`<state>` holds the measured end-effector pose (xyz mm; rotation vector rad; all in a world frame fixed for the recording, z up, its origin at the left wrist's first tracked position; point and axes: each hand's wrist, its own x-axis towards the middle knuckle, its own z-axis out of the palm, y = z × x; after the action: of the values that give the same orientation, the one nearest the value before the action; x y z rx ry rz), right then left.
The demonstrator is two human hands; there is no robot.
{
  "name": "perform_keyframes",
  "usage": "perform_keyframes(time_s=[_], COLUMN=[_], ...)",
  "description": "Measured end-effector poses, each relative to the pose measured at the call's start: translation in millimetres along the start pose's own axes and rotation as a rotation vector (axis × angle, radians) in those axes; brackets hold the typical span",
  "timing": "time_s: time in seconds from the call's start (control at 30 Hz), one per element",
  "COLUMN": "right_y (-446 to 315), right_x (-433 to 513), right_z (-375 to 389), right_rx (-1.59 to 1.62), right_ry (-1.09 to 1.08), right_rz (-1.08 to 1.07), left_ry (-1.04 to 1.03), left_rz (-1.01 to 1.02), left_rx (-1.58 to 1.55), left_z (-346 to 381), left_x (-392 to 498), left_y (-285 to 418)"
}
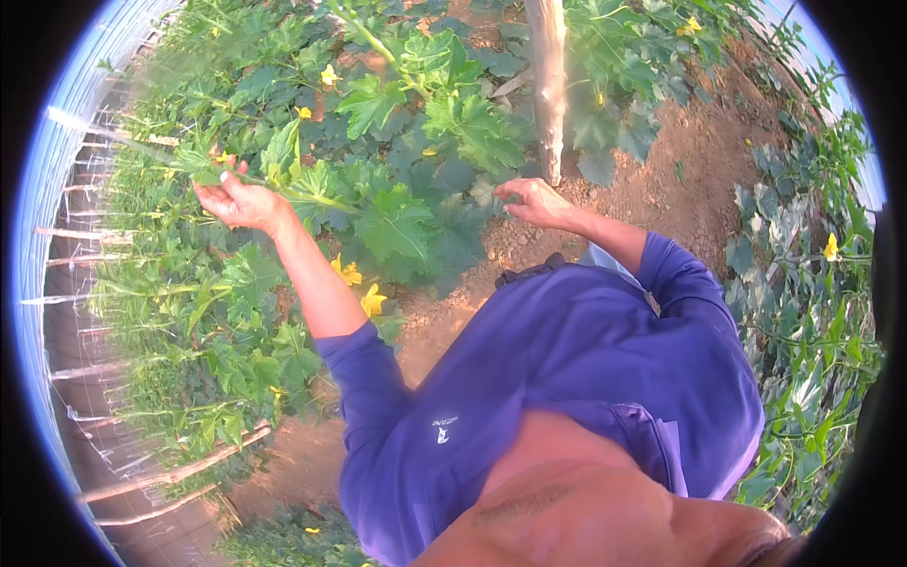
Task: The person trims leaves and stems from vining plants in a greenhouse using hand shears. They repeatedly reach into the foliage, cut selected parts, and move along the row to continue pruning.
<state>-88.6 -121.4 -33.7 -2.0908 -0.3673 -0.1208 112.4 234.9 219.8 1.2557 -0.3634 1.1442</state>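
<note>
My left hand is raised at the left among the vines, palm turned up and fingers bent around the leafy tip of a green vine shoot. Its stem runs along the wrist towards large lobed leaves. A small yellow flower sits by the fingertips. My right hand hangs over bare soil just below the foot of a wooden post. Its fingers are loosely bent and slightly apart, with nothing visible in them.
Another vine shoot reaches down from the top. Yellow blossoms show beside my left forearm. Dense vines line the right side, past a strip of brown soil. Wooden poles and strings stand at the left edge.
</note>
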Motion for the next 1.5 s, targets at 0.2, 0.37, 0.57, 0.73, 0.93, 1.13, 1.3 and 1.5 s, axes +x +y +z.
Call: perform_keyframes(time_s=[0.2, 0.37, 0.57, 0.73, 0.93, 1.13, 1.3, 1.5], right_y=[104.9, 167.6, 216.6, 250.1, 274.0, 274.8, 262.8, 248.8], right_x=[-100.7, -134.2, -152.6, -198.7, -269.5, -278.2, -240.7, -220.6], right_z=[-37.6, -52.3, -102.3, -171.9, -253.9, -304.8, -319.3, -286.7], right_rx=[0.207, 0.369, 0.413, 0.284, 0.277, 0.189, 0.052, 0.332], right_ry=[0.193, 0.276, 0.235, 0.189, 0.245, 0.316, 0.390, 0.270], right_rz=[0.601, 0.837, 0.802, 0.907, 0.970, 1.032, 0.783, 0.913], left_ry=[0.186, -0.267, -1.165, -1.077, -0.434, -0.367, -0.575, -0.714], left_rz=[0.042, 0.249, 0.075, -0.829, -1.344, -1.584, -1.586, -1.612], left_rx=[0.294, 0.397, 0.181, -0.064, -0.212, -0.253, -0.299, -0.311], left_z=[0.2, 58.6, 188.6, 305.9, 430.4, 449.1, 444.4, 453.7], left_x=[-22.6, -142.2, -331.8, -413.4, -449.5, -456.4, -468.5, -456.7], left_y=[13.9, 58.5, 74.5, 21.6, -106.7, -161.1, -162.1, -149.2])
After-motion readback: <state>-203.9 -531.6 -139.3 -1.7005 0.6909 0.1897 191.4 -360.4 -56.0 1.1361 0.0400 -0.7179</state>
